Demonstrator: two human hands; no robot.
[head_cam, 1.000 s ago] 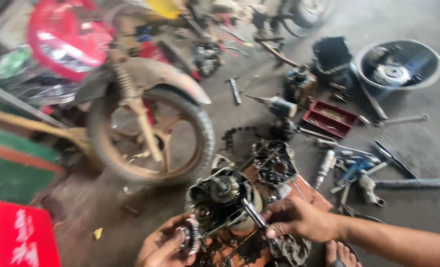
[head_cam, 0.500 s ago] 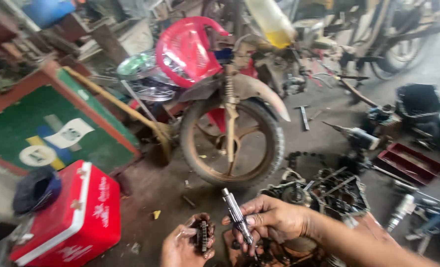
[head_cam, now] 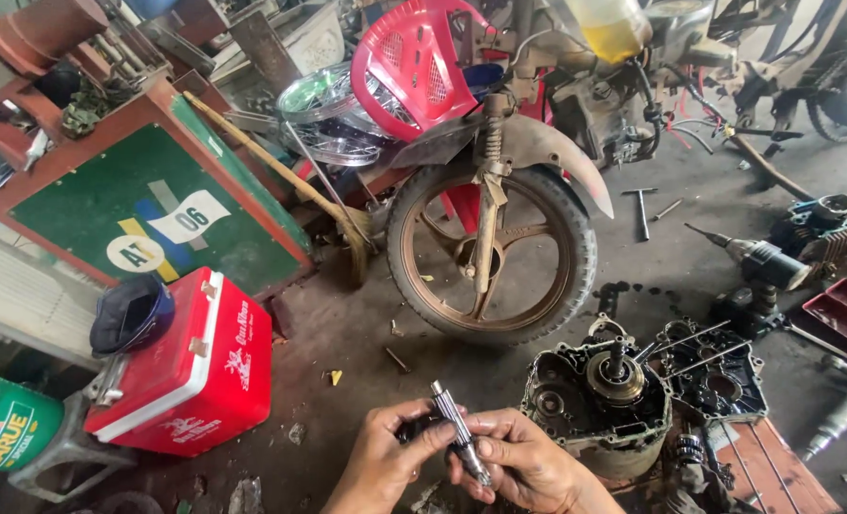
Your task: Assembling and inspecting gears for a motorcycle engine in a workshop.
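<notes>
Both hands meet low in the middle of the view, closed around a slim grey metal shaft (head_cam: 459, 433). The left hand (head_cam: 385, 457) curls its fingers narrowly about the shaft's middle, thumb laid across the front, and seems to cradle a small dark part beneath, though what that part is cannot be told. The right hand (head_cam: 523, 462) wraps the lower end, fingertips pinching close to the tip. The shaft stands nearly upright, its long axis running from the lower right, buried between the palms, up and slightly left to a bare end that points away from the person toward the motorcycle wheel (head_cam: 492, 252). Judging from how things lie, the shaft is already out of the engine and in hand, held clear above the floor, while the engine work looks only part done: the opened crankcase half (head_cam: 595, 395) sits just right of the hands with its gears and studs exposed, a second casing (head_cam: 718, 371) lies beside it, and loose parts rest on the red wooden board (head_cam: 766, 466). Farther out stand a red cooler box (head_cam: 199, 381) at the left, a green signboard (head_cam: 147, 214) behind it, and a cordless impact driver (head_cam: 761, 259) on the concrete well to the right.
</notes>
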